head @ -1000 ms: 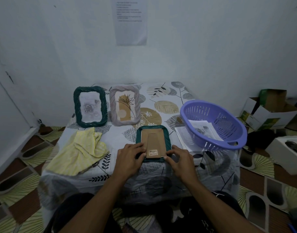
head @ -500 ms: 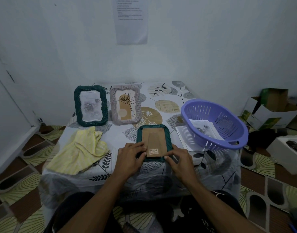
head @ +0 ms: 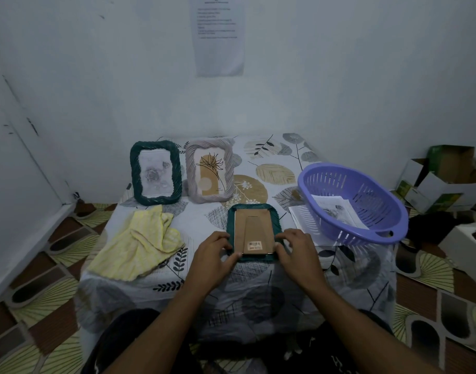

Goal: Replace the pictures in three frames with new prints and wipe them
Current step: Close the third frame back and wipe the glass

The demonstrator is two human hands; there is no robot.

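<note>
A green frame (head: pixel 253 210) lies face down on the patterned table (head: pixel 285 271), its brown cardboard back (head: pixel 253 230) up. My left hand (head: pixel 213 256) holds its near left corner, thumb at the back's edge. My right hand (head: pixel 296 252) holds the near right corner, fingers curled on the rim. A second green frame (head: pixel 156 172) with a grey rose print and a grey frame (head: pixel 209 175) with a flower print stand upright at the back. A yellow cloth (head: pixel 139 245) lies crumpled at the left.
A purple slotted basket (head: pixel 352 201) with paper prints (head: pixel 336 211) in it sits at the right, over more sheets. Cardboard boxes (head: pixel 444 179) and a white box stand on the floor at right. A wall with a taped sheet is behind.
Both hands stay at the frame's near corners; the fingers have shifted slightly along the back's lower edge. The frame has not moved.
</note>
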